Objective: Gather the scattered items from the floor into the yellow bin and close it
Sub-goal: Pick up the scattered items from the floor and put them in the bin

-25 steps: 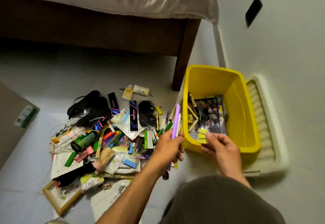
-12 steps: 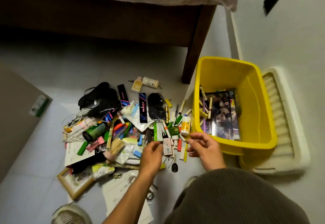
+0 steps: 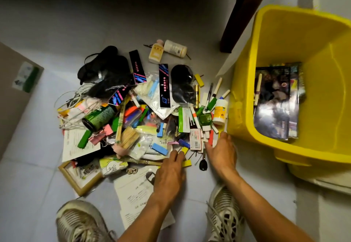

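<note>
Both hands down on floor clutter, nothing grasped.
Left hand (image 3: 170,173) & right hand (image 3: 221,154) fingers flat; yellow bin (image 3: 247,97) lidless w/ glossy booklets.

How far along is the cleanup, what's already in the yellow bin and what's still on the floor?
Early stage. Done: the yellow bin holds glossy booklets and a pen or two. In hand: nothing gripped; the left hand and right hand reach open into the pile's near edge. Left: most of the pile, including the green can, two bottles, the picture frame and papers; the bin is open.
</note>
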Motion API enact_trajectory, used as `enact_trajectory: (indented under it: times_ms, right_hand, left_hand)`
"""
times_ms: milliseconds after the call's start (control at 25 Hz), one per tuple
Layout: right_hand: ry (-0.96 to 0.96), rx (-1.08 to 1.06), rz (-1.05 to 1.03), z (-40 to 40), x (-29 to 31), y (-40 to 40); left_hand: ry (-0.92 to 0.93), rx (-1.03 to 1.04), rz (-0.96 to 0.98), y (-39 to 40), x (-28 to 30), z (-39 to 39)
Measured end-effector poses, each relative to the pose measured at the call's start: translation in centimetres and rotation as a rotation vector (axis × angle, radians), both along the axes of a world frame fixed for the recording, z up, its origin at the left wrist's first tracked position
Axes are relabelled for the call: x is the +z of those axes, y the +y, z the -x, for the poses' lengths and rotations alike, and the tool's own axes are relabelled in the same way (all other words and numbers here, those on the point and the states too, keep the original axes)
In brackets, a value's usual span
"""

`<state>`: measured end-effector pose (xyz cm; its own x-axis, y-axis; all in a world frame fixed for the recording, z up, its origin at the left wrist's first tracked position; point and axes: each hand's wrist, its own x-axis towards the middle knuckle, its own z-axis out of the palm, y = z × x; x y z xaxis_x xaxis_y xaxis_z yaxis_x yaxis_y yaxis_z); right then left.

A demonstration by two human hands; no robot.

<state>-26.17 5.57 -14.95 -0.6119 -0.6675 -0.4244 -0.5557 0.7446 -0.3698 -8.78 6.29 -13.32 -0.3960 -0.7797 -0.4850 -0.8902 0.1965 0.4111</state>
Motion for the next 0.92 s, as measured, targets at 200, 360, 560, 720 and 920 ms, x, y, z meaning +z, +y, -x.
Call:
enact_trajectory:
  times_ms: [200,360,560,720,920]
  right_hand:
    - [-0.047,-0.020,-0.005,0.0,-0.3,0.2]
    - [-0.105,0.014,-0.080,-0.5,0.0,0.6]
    - [-0.341,-0.043,-0.091,-0.8,-0.2,1.2]
    - [-0.557,-0.079,0.040,-1.2,0.9,2.1]
    - [-0.178,0.380,0.079,-2.3,2.5,3.7]
  left_hand:
    - [-0.087,0.093,0.019,-0.8,-0.4,2.0]
    - [-0.106,0.124,-0.020,-1.0,-0.1,3.1]
    - [-0.028,0.182,-0.086,0.2,-0.1,2.6]
    - [0.167,0.278,-0.179,-0.1,0.5,1.3]
    - [0.201,0.449,-0.216,0.3,1.6,-0.1]
